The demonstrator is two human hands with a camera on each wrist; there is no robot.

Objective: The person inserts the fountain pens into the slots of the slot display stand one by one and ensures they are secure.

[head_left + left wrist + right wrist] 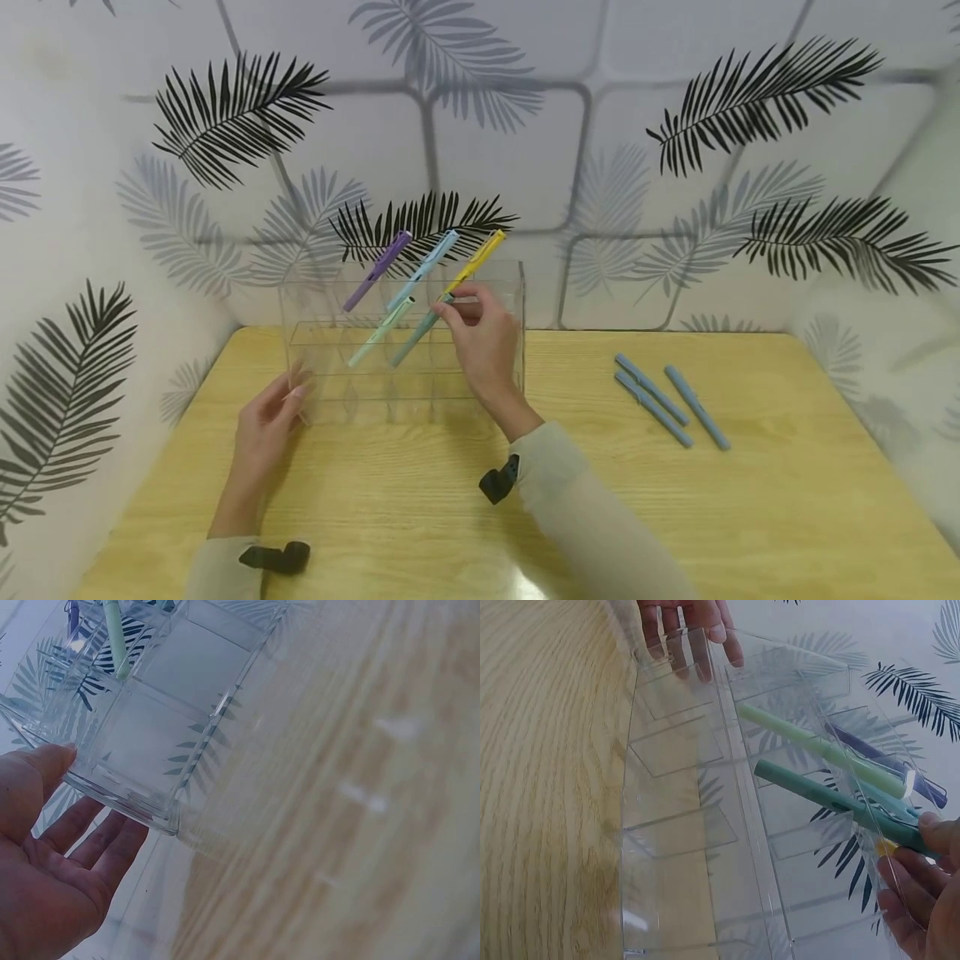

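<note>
Right hand (486,337): pinching teal pen (422,331) (upper end) | left hand (267,418): gripping clear rack (408,387)

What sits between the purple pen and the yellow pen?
The light blue pen, between the purple pen and the yellow pen; the head view shows it.

One teal pen (412,340), one purple pen (377,271), one light-blue pen (423,270), one yellow pen (476,260), one pale-green pen (381,332), three dull-blue pens (697,407), one clear rack (408,408), two hands (262,425), two cameras (498,482), one table (382,500)
</note>
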